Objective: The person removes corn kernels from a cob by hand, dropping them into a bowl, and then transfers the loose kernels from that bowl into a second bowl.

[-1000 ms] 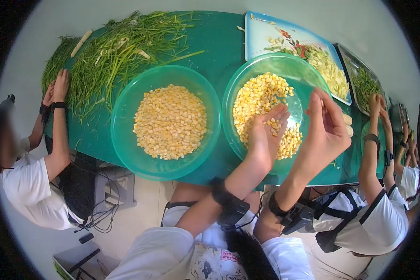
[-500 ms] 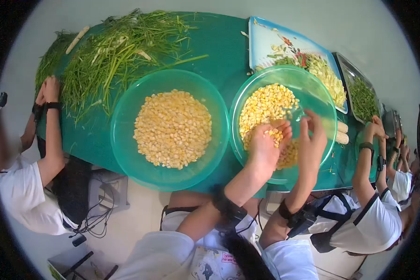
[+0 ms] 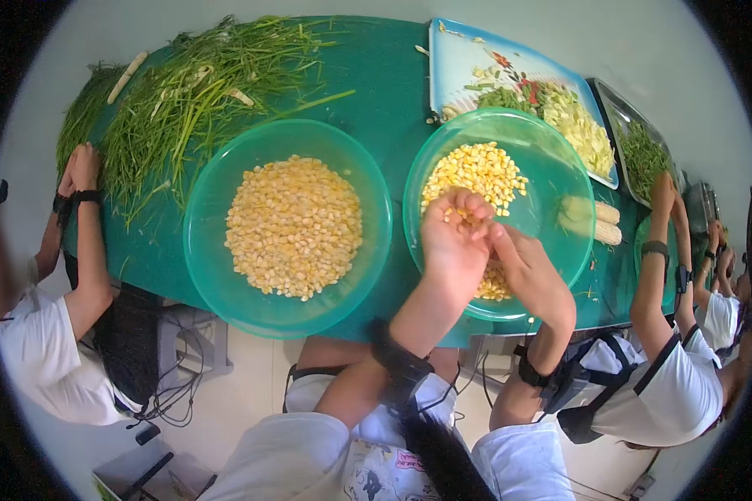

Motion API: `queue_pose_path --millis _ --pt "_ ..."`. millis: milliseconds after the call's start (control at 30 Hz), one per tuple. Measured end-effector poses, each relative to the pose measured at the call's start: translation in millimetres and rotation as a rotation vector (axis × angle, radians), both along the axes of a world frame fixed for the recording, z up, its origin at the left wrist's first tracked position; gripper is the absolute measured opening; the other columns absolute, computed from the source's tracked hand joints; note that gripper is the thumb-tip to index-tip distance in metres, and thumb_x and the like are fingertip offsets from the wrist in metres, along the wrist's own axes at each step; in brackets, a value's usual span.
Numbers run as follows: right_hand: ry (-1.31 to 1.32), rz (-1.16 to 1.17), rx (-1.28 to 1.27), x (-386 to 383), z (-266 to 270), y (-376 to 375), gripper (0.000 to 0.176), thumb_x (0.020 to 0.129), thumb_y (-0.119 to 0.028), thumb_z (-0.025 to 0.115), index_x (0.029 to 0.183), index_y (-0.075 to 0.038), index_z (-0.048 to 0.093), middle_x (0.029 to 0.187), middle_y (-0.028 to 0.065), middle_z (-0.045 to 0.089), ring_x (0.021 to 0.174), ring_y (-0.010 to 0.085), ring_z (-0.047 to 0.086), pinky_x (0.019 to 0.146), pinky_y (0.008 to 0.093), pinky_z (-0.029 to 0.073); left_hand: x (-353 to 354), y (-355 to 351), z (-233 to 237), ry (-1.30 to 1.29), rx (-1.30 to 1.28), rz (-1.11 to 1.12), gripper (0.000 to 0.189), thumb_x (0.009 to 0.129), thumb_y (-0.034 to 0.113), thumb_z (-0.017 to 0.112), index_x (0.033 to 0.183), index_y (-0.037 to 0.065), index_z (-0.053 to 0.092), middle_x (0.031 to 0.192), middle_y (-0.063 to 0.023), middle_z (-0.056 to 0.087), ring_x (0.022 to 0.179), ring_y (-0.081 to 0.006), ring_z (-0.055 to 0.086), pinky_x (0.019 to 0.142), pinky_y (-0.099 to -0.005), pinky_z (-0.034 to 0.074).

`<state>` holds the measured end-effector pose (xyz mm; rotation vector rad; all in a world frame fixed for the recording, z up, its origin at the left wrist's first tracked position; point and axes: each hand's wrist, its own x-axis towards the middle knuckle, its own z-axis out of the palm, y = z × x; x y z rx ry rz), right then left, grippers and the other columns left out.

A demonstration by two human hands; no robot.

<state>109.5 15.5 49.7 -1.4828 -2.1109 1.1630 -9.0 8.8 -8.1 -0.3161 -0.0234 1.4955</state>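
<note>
My left hand [image 3: 451, 242] is turned palm up over the right green bowl [image 3: 551, 138], its fingers curled round a few yellow corn kernels. Against its fingertips, my right hand [image 3: 533, 271] is closed in a pinch, and whatever lies between its fingers is hidden. Loose corn kernels [image 3: 486, 171] lie on the far side of that bowl, with more partly covered below my hands. To the left stands another green bowl [image 3: 205, 200], holding a wide heap of corn kernels [image 3: 297, 230].
Long green stalks [image 3: 188, 108] are piled at the far left, beside a person's hands [image 3: 83, 167]. Stripped corn cobs [image 3: 607, 223] lie right of the bowls. Behind are a blue-edged tray [image 3: 459, 63] of chopped vegetables and a metal tray [image 3: 635, 113]. Another person's arms [image 3: 656, 250] reach in from the right.
My right hand has come down and left, from apart to touching my left hand's fingers. My left hand has risen slightly and curled more over the kernels. The view has shifted slightly.
</note>
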Motion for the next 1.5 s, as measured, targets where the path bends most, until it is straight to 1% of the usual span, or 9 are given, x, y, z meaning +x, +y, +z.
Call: queue_pose_path --millis 67,267,600,667,767,1033,1267,1433,1500 --pt "-0.050 0.231 0.116 4.0 -5.5 3.2 0.045 0.092 -0.038 0.049 0.086 0.005 0.060 0.078 0.0233 0.054 0.072 0.0396 0.052 0.068 0.0438 0.042 1.3 4.9 6.5 0.001 -0.120 0.071 0.010 0.087 0.008 0.044 0.078 0.004 0.046 0.074 -0.0041 0.047 0.069 -0.0146 0.045 0.062 -0.0262 0.042" --pt "0.025 0.348 0.126 9.8 -15.3 9.0 0.049 0.089 -0.043 0.051 0.087 0.005 0.061 0.085 0.0233 0.055 0.077 0.0394 0.054 0.071 0.0437 0.042 1.4 9.4 7.7 0.051 -0.141 0.070 0.007 0.085 0.004 0.045 0.079 0.002 0.047 0.075 -0.0056 0.047 0.070 -0.0156 0.046 0.066 -0.0268 0.043" --pt "0.028 0.295 -0.055 10.2 -10.9 8.4 0.053 0.090 -0.045 0.049 0.083 0.006 0.061 0.070 0.0256 0.059 0.064 0.0416 0.055 0.063 0.0444 0.044 0.4 10.1 -0.5 0.028 -0.007 0.002 0.013 0.086 0.008 0.044 0.074 0.007 0.044 0.069 -0.0018 0.042 0.063 -0.0128 0.040 0.057 -0.0240 0.036" --pt "-0.037 0.253 -0.145 7.7 -3.8 7.7 0.043 0.091 -0.033 0.054 0.083 0.009 0.057 0.062 0.0188 0.053 0.056 0.0184 0.047 0.056 0.0349 0.040 -1.0 10.1 0.0 0.025 -0.010 -0.006 0.015 0.087 0.009 0.044 0.072 0.008 0.043 0.067 -0.0005 0.040 0.061 -0.0120 0.038 0.056 -0.0238 0.034" --pt "-0.052 0.187 0.165 5.7 -0.2 9.1 0.044 0.086 -0.035 0.058 0.073 0.006 0.060 0.061 0.0242 0.050 0.051 0.0350 0.047 0.053 0.0396 0.040 -1.5 9.5 -4.4 0.039 0.055 -0.016 0.017 0.087 0.010 0.044 0.070 0.009 0.040 0.063 0.0016 0.037 0.058 -0.0106 0.036 0.054 -0.0234 0.033" --pt "0.023 -0.019 0.327 2.8 2.6 10.9 0.032 0.084 -0.024 0.061 0.071 0.006 0.058 0.058 0.0223 0.045 0.049 0.0307 0.040 0.050 0.0366 0.036 5.6 14.2 8.7 0.084 -0.005 0.015 0.015 0.086 0.009 0.044 0.072 0.008 0.042 0.062 0.0014 0.037 0.057 -0.0106 0.037 0.055 -0.0244 0.035" --pt "0.224 -0.240 0.405 2.8 -0.6 7.8 0.027 0.088 -0.016 0.057 0.070 0.004 0.053 0.055 0.0098 0.039 0.052 0.0115 0.035 0.048 0.0297 0.032 8.9 17.7 16.0 0.270 -0.232 -0.028 0.018 0.088 0.014 0.040 0.089 0.001 0.053 0.079 -0.0064 0.052 0.077 -0.0186 0.054 0.078 -0.0336 0.048" --pt "0.409 -0.265 0.442 -17.7 1.5 10.4 0.024 0.090 -0.013 0.054 0.072 0.003 0.051 0.058 0.0065 0.038 0.056 0.0097 0.037 0.050 0.0278 0.032 14.0 10.8 0.6 0.197 -0.110 -0.186 0.023 0.089 0.014 0.038 0.095 -0.002 0.054 0.092 -0.0097 0.058 0.087 -0.0201 0.058 0.084 -0.0338 0.049" --pt "0.415 -0.253 0.426 -22.9 -0.5 11.5 0.022 0.090 -0.012 0.053 0.074 0.003 0.051 0.059 0.0071 0.040 0.057 0.0107 0.039 0.050 0.0281 0.033 17.5 6.5 3.9 0.357 -0.291 -0.289 0.028 0.090 0.016 0.035 0.100 0.000 0.055 0.097 -0.0095 0.059 0.091 -0.0190 0.059 0.086 -0.0341 0.048"
